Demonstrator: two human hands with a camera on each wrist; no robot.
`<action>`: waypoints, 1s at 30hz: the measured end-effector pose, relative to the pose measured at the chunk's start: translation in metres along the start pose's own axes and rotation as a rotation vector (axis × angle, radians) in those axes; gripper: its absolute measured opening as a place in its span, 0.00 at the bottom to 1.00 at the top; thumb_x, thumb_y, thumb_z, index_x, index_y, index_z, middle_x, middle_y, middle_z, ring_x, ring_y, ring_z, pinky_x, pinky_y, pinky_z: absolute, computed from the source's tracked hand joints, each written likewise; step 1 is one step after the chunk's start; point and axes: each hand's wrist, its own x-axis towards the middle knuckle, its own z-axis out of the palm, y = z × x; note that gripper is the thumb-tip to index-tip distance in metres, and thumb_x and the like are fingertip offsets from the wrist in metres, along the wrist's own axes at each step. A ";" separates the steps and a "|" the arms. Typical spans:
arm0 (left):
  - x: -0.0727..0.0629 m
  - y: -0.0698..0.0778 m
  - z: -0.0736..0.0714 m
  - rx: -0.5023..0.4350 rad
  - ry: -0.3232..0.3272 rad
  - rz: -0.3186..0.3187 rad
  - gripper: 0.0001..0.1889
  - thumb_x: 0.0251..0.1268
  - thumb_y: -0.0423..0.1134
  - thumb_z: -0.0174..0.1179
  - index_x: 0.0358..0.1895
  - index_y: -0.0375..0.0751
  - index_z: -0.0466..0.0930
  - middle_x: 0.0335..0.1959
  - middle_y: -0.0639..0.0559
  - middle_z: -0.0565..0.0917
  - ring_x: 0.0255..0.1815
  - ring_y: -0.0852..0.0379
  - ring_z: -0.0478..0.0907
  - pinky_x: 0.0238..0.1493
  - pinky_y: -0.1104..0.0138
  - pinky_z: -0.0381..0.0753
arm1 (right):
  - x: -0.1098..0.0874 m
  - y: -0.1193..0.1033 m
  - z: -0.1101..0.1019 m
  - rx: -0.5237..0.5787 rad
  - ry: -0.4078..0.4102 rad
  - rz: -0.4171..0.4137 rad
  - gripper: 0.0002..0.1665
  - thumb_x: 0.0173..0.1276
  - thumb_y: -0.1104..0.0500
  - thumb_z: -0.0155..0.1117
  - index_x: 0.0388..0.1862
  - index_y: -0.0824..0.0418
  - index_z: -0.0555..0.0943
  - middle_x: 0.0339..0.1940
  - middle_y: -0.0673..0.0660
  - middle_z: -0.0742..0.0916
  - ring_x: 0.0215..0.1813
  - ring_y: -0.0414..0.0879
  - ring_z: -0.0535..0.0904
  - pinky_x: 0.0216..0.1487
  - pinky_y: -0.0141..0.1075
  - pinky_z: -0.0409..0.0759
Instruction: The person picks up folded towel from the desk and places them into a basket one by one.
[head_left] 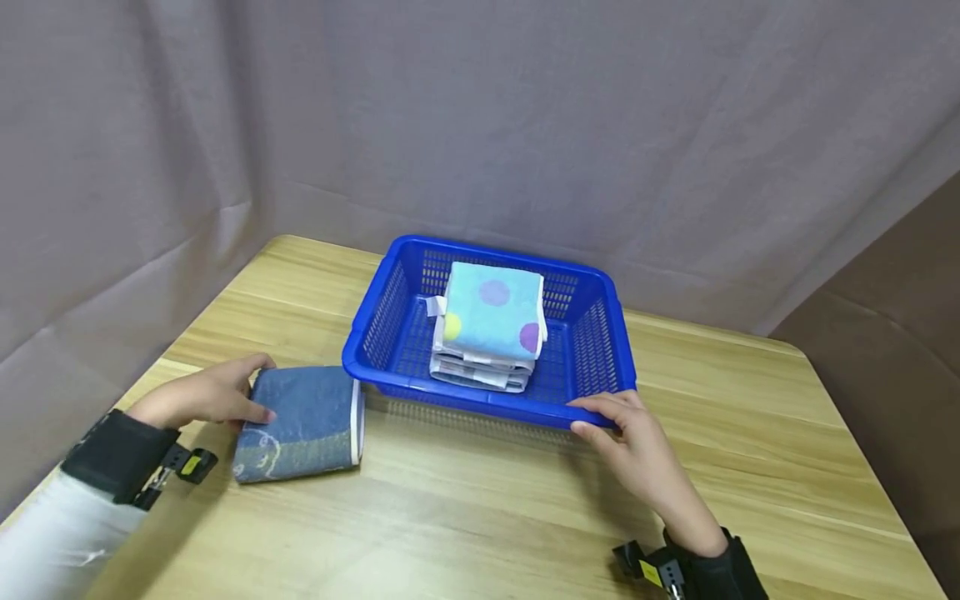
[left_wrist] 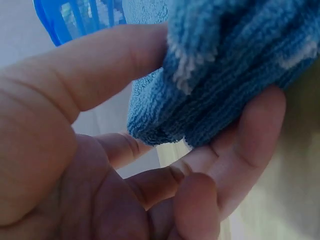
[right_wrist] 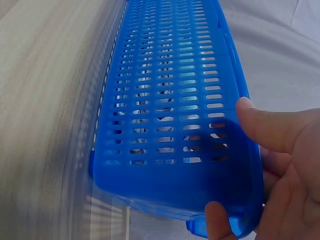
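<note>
My left hand (head_left: pixel 213 392) grips the left edge of a folded blue towel (head_left: pixel 307 425), thumb on top and fingers underneath. In the left wrist view the layered edge of the terry towel (left_wrist: pixel 220 75) lies between thumb and fingers. A blue plastic basket (head_left: pixel 480 403) stands to the right of that towel. My right hand (head_left: pixel 630 442) holds the basket's rim at its near right corner, the thumb outside, as the right wrist view also shows. Inside the basket lies a stack of folded towels (head_left: pixel 491 312), the top one light blue with purple and yellow dots.
The wooden table (head_left: pixel 465 517) reaches out to both sides of the basket. Behind it hangs a grey cloth (head_left: pixel 480 125), close to the table's back edge. A black wrist strap with a small camera (head_left: pixel 191 462) sits on each arm.
</note>
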 end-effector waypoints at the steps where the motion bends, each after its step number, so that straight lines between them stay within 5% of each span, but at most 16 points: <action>1: -0.003 0.001 0.004 0.006 0.007 0.008 0.31 0.60 0.33 0.68 0.61 0.27 0.61 0.17 0.54 0.70 0.18 0.57 0.69 0.23 0.67 0.72 | 0.000 0.000 0.000 0.000 0.002 -0.004 0.11 0.64 0.63 0.70 0.46 0.61 0.87 0.43 0.56 0.89 0.41 0.40 0.70 0.37 0.29 0.74; 8: -0.012 0.013 0.027 0.006 0.024 0.071 0.28 0.59 0.34 0.70 0.59 0.31 0.65 0.26 0.48 0.79 0.23 0.55 0.77 0.25 0.63 0.77 | 0.001 0.001 -0.002 0.005 0.031 -0.025 0.12 0.63 0.64 0.71 0.46 0.62 0.87 0.44 0.56 0.89 0.42 0.41 0.71 0.36 0.29 0.74; 15: -0.020 0.025 0.050 -0.044 -0.032 0.114 0.26 0.57 0.34 0.71 0.55 0.36 0.67 0.29 0.49 0.82 0.23 0.56 0.79 0.24 0.63 0.79 | 0.001 0.000 0.000 0.004 0.016 -0.015 0.12 0.63 0.64 0.71 0.46 0.62 0.87 0.44 0.57 0.89 0.44 0.45 0.73 0.39 0.28 0.77; 23: -0.018 0.049 0.079 0.067 -0.041 0.212 0.25 0.54 0.42 0.73 0.51 0.45 0.70 0.33 0.56 0.80 0.32 0.61 0.75 0.35 0.67 0.73 | 0.001 0.001 0.001 0.008 0.025 -0.017 0.12 0.63 0.64 0.71 0.46 0.62 0.87 0.44 0.56 0.89 0.44 0.43 0.73 0.39 0.28 0.77; 30: -0.011 0.073 0.104 0.064 -0.062 0.224 0.25 0.54 0.42 0.74 0.52 0.48 0.71 0.34 0.56 0.79 0.35 0.59 0.75 0.37 0.63 0.74 | 0.002 0.000 0.001 0.007 0.014 -0.014 0.12 0.64 0.64 0.70 0.46 0.63 0.87 0.45 0.57 0.89 0.45 0.46 0.74 0.40 0.30 0.79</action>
